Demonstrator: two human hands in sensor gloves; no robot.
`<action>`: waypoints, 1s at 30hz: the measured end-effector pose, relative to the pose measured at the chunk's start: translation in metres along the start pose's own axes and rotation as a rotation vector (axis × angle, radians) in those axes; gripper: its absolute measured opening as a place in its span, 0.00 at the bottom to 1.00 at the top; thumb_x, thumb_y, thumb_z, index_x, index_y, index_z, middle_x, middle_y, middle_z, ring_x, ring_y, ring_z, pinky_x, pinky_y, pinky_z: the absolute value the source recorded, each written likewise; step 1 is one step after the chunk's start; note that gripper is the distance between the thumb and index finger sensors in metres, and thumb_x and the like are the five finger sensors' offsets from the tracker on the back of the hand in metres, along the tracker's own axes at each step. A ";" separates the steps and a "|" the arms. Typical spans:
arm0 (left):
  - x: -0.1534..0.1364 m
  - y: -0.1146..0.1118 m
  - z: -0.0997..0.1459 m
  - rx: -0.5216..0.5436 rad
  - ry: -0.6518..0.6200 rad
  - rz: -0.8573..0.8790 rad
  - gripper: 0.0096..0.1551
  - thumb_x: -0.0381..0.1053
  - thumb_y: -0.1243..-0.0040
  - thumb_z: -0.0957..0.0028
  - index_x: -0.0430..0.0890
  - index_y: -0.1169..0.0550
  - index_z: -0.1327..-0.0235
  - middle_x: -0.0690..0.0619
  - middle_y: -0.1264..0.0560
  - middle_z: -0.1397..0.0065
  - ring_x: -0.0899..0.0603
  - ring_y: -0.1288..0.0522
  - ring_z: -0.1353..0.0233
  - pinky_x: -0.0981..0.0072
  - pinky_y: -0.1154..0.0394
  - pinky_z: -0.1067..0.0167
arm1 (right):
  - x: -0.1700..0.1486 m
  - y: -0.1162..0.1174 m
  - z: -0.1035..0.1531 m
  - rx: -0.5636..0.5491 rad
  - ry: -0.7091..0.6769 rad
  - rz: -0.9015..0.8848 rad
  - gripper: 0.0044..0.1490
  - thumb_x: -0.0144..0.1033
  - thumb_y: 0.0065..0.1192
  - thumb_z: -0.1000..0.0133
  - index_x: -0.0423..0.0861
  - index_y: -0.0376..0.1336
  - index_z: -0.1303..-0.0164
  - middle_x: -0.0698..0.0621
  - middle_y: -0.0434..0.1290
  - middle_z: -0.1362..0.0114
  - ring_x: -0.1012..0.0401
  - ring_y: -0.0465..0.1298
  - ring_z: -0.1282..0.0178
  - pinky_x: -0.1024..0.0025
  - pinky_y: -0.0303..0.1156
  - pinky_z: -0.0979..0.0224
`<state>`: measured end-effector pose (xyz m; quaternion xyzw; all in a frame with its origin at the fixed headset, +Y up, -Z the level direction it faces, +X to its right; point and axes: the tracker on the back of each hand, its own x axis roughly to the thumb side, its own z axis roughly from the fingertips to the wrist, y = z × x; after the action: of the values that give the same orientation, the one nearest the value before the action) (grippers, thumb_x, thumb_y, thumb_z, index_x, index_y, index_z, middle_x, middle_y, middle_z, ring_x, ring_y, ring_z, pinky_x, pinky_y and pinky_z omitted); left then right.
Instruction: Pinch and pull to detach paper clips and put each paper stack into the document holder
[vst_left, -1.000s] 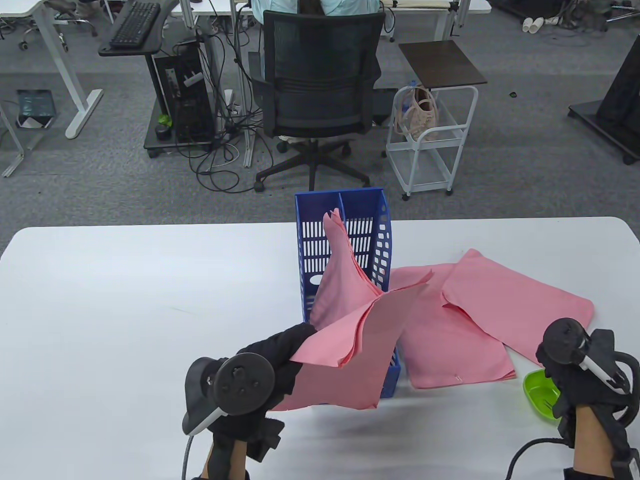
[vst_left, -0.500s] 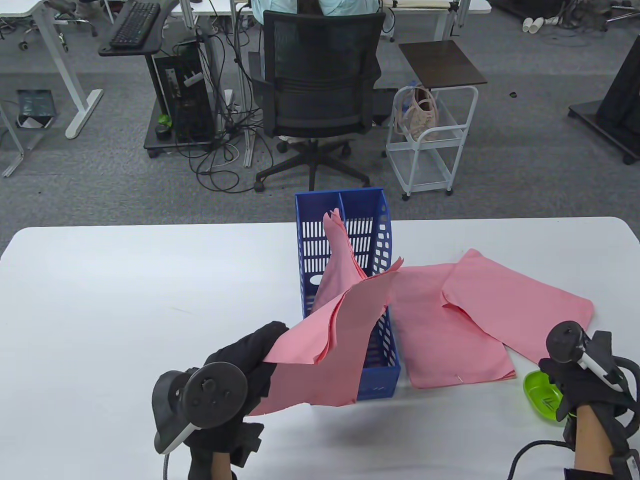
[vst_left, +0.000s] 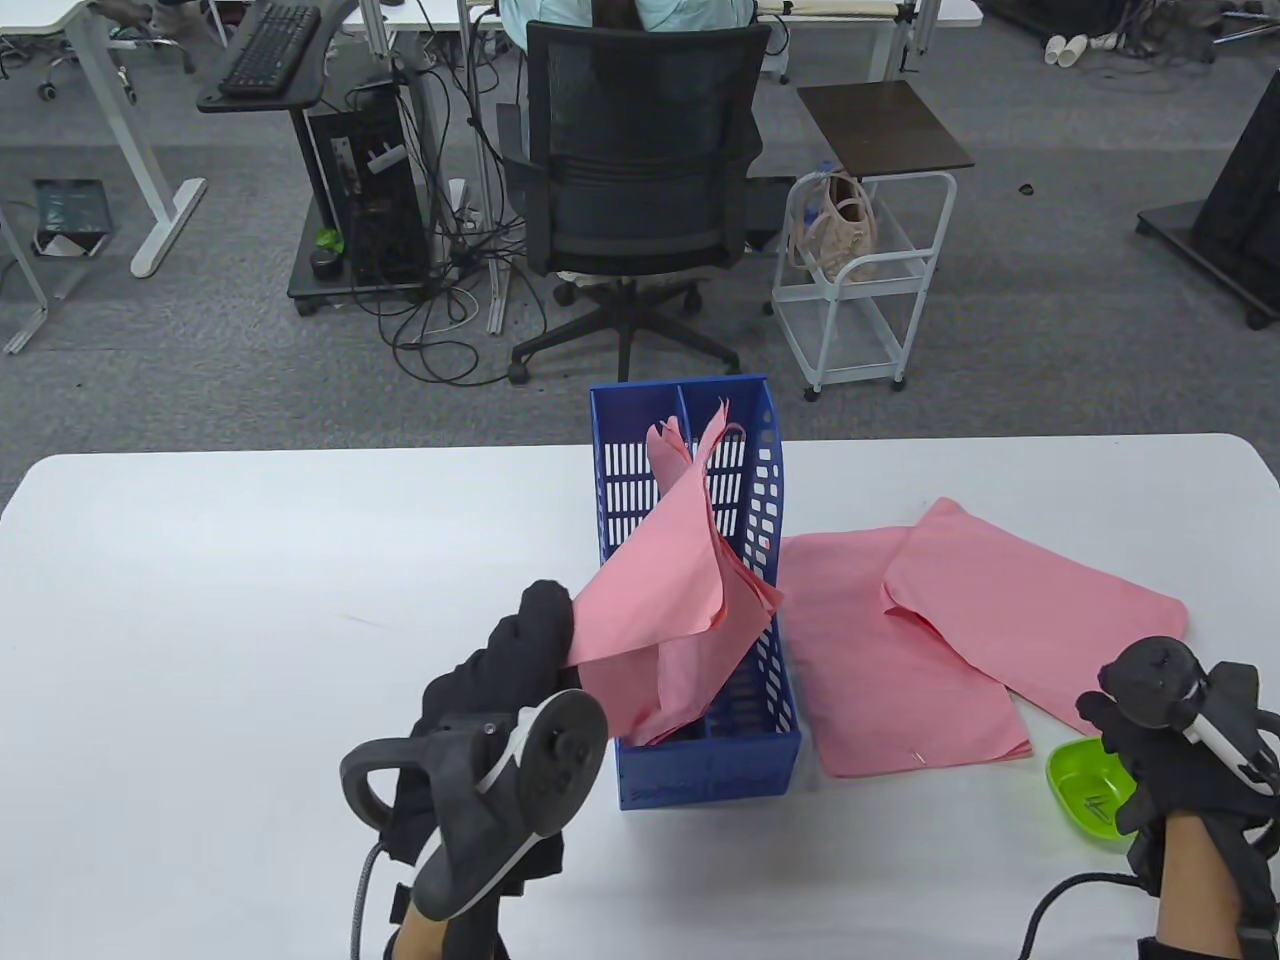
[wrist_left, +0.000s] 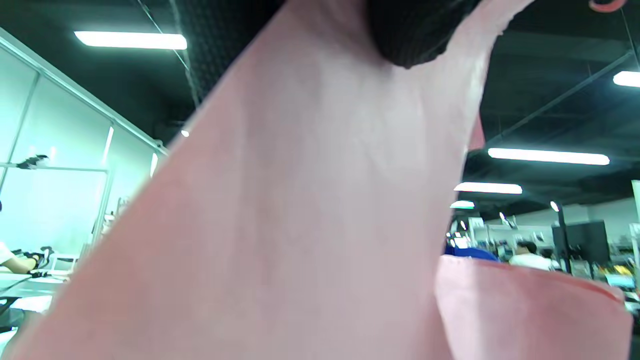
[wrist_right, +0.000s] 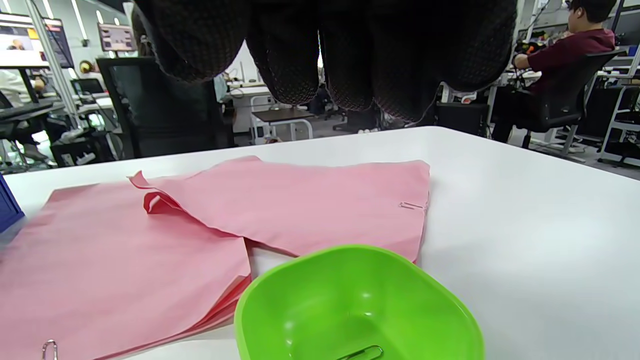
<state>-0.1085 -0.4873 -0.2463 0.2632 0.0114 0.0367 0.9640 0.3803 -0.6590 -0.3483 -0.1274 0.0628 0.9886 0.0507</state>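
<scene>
- Left hand (vst_left: 510, 665), in a black knit glove, is pinching the near edge of a limp pink paper stack (vst_left: 655, 590); the sheets are bending and fanning forward from its fingers into the blue document holder (vst_left: 770, 520) just ahead and to its right.
- Up close in the left wrist view, the held sheets are showing as a smooth matte pink surface with a dark gloved fingertip (wrist_left: 410, 35) pressing on them.
- Slotted walls and a central divider are giving the rigid plastic holder its boxy shape; a second curled pink sheaf (vst_left: 668, 445) is standing in it farther from the hand.
- Right hand (vst_left: 1180, 760) is hovering with fingers (wrist_right: 290, 55) hanging loosely curled, holding nothing, above a glossy lime-green bowl (wrist_right: 360, 305) of rounded-square shape.
- Lying in that bowl is a thin wire paper clip (wrist_right: 362, 352).
- Two flat pink stacks are lying overlapped on the smooth white table (vst_left: 250, 560), ahead of and to the left of the right hand: the near stack (wrist_right: 110, 270) is carrying a clip (wrist_right: 49, 348) at its corner, and the far stack (wrist_right: 310, 205) is carrying another (wrist_right: 411, 205).
</scene>
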 end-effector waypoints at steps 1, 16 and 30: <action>0.006 -0.006 0.001 0.048 0.019 0.022 0.25 0.49 0.48 0.37 0.44 0.24 0.29 0.47 0.15 0.40 0.49 0.10 0.52 0.62 0.15 0.51 | 0.001 -0.001 0.001 -0.006 -0.004 0.001 0.37 0.48 0.50 0.35 0.44 0.56 0.17 0.33 0.60 0.14 0.37 0.66 0.20 0.43 0.62 0.21; 0.034 -0.129 0.001 0.058 -0.004 0.489 0.34 0.43 0.56 0.36 0.34 0.44 0.18 0.37 0.29 0.25 0.42 0.15 0.38 0.59 0.17 0.41 | 0.014 -0.009 0.011 -0.179 -0.090 0.007 0.50 0.54 0.46 0.36 0.39 0.40 0.11 0.27 0.45 0.10 0.28 0.50 0.15 0.34 0.52 0.18; 0.037 -0.216 0.009 -0.237 0.023 0.430 0.37 0.42 0.58 0.36 0.31 0.51 0.18 0.36 0.34 0.23 0.40 0.20 0.31 0.57 0.19 0.36 | 0.022 -0.007 0.011 -0.181 -0.117 0.041 0.50 0.54 0.46 0.36 0.39 0.42 0.11 0.27 0.46 0.10 0.28 0.50 0.15 0.34 0.52 0.18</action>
<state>-0.0568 -0.6743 -0.3489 0.1442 -0.0385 0.2449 0.9580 0.3572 -0.6491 -0.3447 -0.0723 -0.0274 0.9968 0.0222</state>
